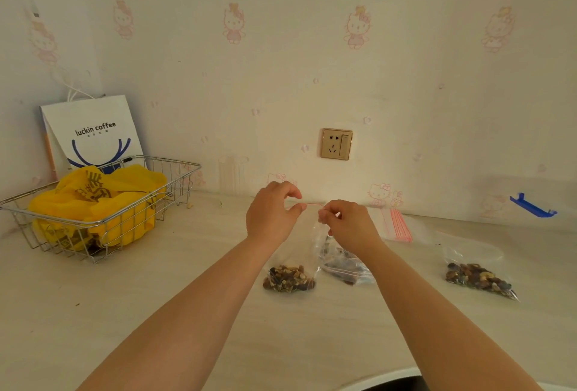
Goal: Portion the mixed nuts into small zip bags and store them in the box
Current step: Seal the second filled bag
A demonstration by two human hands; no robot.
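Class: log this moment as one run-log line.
left hand: pinching zip bag top | right hand: pinching same top | nuts: at bag bottom | second filled bag: on table

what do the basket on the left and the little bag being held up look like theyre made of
The basket looks like bare metal wire, shiny and silvery: thin rods in an open grid with bright glints. The small bag pinched at its top by both hands looks like thin clear plastic film, glossy and slightly crinkled, since the nuts show through it; a red line runs along its top edge.
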